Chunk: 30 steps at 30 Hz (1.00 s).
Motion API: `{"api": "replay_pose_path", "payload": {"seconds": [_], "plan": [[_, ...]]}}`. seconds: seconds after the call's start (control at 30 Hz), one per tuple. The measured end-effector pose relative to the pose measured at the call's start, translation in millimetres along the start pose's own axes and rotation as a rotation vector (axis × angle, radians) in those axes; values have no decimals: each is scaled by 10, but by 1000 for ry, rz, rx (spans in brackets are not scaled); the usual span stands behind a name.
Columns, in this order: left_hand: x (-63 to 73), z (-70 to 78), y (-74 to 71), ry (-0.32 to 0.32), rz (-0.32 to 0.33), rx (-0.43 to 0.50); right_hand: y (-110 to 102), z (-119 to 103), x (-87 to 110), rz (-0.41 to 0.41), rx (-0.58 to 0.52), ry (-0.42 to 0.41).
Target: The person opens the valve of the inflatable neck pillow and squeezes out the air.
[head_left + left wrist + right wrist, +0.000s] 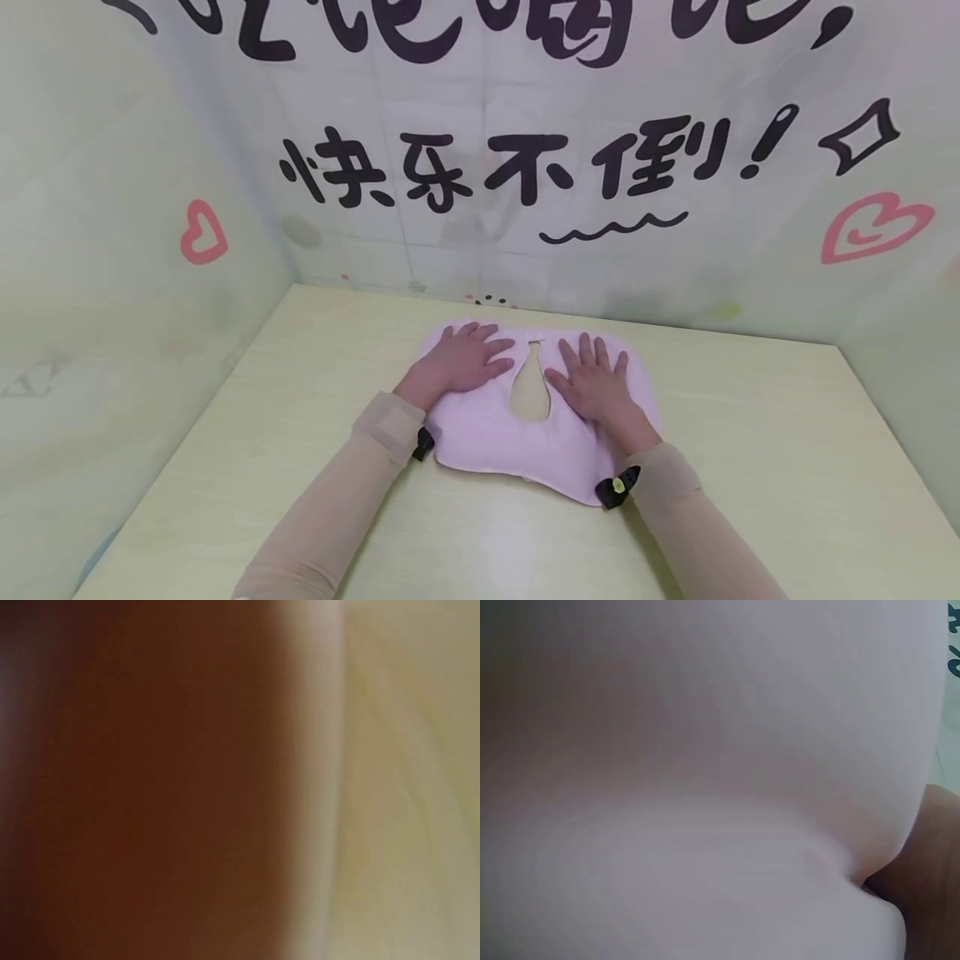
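A flat, pale pink cushion (487, 437) lies on the table, with a teardrop-shaped hole through its middle and a narrow slit at the hole's far end. My left hand (467, 358) rests on its upper left part, fingers spread and pointing right. On the other side of the hole, my right hand (597, 382) lies with straight, spread fingers on the upper right part. Close up, the cushion's pale fabric (667, 892) fills most of the right wrist view, with a bit of skin at the right edge. The left wrist view is mostly a dark blur.
The light wooden table (757, 433) shows on both sides and in front of the cushion. A pale printed wall covering (450, 242) with black lettering and pink hearts stands along the back and sides. Black straps (617, 488) sit at the wrists.
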State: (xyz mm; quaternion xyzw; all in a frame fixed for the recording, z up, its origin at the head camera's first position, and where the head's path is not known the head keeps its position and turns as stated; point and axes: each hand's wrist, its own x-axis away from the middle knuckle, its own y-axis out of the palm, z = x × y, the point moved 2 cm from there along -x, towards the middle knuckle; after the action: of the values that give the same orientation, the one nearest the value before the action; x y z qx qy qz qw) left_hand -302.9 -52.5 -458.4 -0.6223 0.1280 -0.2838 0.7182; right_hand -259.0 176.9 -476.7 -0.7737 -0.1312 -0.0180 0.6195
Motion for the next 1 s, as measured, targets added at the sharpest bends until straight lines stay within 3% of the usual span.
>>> {"api": "replay_pose_path", "payload": {"seconds": [0.23,0.47,0.6,0.77,0.87,1.0], "plan": [[-41,15,3,-24,-1,-2,10,15,-17,-5,-4,-8],[32,61,-48,-41,9,0,-49,8,35,23,11,-32],[112,91,-91,-30,101,-48,-128,-22,126,115,33,-60],[240,181,-121,47,243,-57,-182,-76,257,209,40,-82],[319,226,-92,82,236,-75,-148,-120,332,214,35,-107],[419,234,-21,65,166,-81,-65,-163,412,209,23,-134]]}}
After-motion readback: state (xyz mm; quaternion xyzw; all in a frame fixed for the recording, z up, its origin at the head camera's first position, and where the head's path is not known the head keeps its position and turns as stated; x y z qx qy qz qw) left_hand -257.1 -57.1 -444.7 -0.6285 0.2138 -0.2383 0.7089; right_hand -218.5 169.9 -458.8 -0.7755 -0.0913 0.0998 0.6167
